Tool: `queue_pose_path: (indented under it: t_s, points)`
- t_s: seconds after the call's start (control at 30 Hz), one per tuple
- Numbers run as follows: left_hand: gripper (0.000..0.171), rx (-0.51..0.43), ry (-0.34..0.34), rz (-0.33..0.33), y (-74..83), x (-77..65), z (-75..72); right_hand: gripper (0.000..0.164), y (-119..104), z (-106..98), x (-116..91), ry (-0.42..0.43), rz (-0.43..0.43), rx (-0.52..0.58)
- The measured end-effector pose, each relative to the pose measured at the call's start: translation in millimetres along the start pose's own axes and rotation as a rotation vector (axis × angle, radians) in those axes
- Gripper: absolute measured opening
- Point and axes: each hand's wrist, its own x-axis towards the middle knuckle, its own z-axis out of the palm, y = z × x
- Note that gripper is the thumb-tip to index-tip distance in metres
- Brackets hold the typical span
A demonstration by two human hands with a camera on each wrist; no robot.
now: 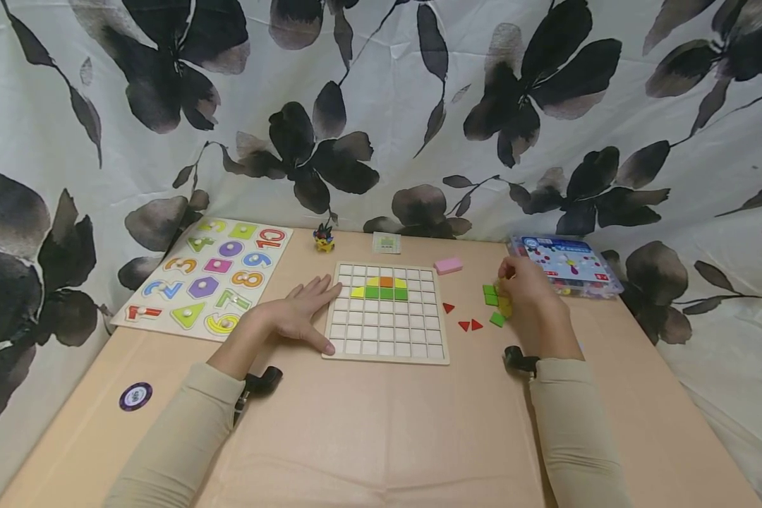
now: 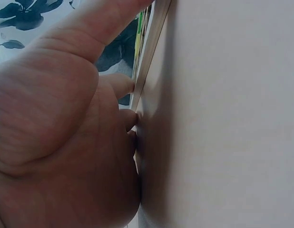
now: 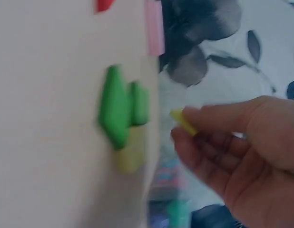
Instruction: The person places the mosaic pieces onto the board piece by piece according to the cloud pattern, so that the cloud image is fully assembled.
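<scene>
My left hand (image 1: 295,314) rests with spread fingers at the left edge of a white gridded wooden board (image 1: 381,348), its thumb at the near left corner. Orange, green and yellow tiles form a small shape in the upper rows of the grid, with green tiles (image 1: 386,293) along its bottom. Right of the board, my right hand (image 1: 533,288) pinches a small yellow tile (image 3: 177,115) between thumb and fingertip, raised over the table. Below it lie loose green tiles (image 1: 497,319) and a yellow one (image 3: 130,156).
Red triangles (image 1: 470,325) and a pink block (image 1: 448,265) lie right of the board. A clear case with a blue label (image 1: 565,257) sits at the back right. Behind the board are a small card (image 1: 386,243) and figurine (image 1: 324,238). A number puzzle (image 1: 206,279) and round chip (image 1: 136,396) are left.
</scene>
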Motion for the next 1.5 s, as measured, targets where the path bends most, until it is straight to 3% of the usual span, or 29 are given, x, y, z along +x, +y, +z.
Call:
queue_pose_path:
  t_s: [0.1,0.23,0.3,0.53,0.83,1.07,1.23,1.37,1.5]
  points:
    - [0.133,-0.005,0.001,0.0,-1.6,-0.3,0.3,0.024,-12.5,-0.7,0.1,0.032,-0.071,0.117]
    - [0.134,-0.014,0.005,0.009,-3.0,-0.3,1.6,0.032,-37.7,8.6,2.9,-0.004,-0.169,0.282]
    - [0.134,-0.014,0.007,0.015,-2.9,-0.4,2.1,0.031,-51.1,17.8,5.4,-0.028,-0.2,0.314]
    - [0.132,-0.006,0.003,0.009,-1.8,-0.7,1.5,0.028,-84.5,55.8,16.5,-0.091,-0.25,0.193]
    - [0.131,-0.013,0.0,0.008,-0.8,-1.3,0.4,0.023,-94.5,79.5,24.5,-0.177,-0.316,0.04]
    - [0.132,-0.017,0.001,0.008,-1.6,-1.2,0.8,0.015,-99.0,82.7,25.2,-0.179,-0.34,-0.022]
    - [0.132,-0.02,0.001,0.007,-2.8,-0.3,1.4,0.019,-99.4,81.7,24.1,-0.19,-0.346,-0.02]
    - [0.132,-0.02,0.001,0.011,-3.1,0.1,1.6,0.027,-96.4,70.4,16.8,-0.168,-0.318,-0.02]
    - [0.132,-0.02,0.002,0.014,-2.6,-0.7,1.0,0.035,-87.9,43.4,7.1,-0.075,-0.298,-0.01]
